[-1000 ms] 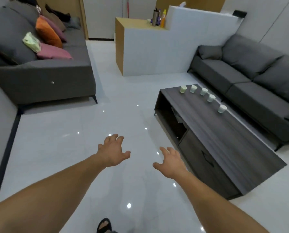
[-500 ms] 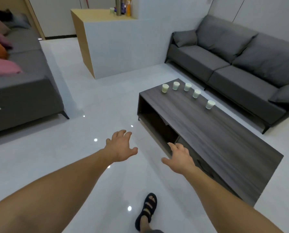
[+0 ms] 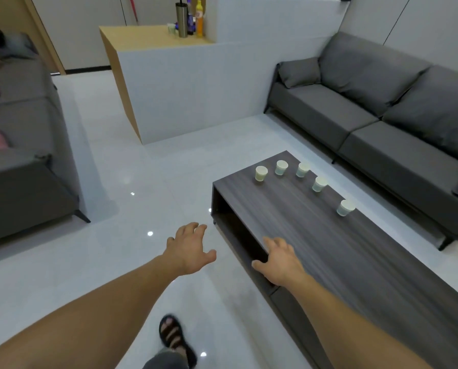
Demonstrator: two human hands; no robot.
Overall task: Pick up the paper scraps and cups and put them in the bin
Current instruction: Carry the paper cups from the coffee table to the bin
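Along the far edge of the dark wood-grain tabletop [image 3: 342, 249]: five small pale paper cups [image 3: 302, 169], upright, in a loose row starting near the far-left corner, well apart from both hands. Right hand [image 3: 281, 259] over the near edge, fingers [image 3: 277, 243] spread, released, holding nothing; can't tell if it touches. Left hand [image 3: 189, 249] over the glossy white floor [image 3: 102, 249], fingers splayed, empty. Black sandalled foot [image 3: 173, 334] on the floor below the hands.

Five cups [image 3: 301, 170] on dark coffee table [image 3: 329, 249], empty hands [image 3: 189, 249] outstretched
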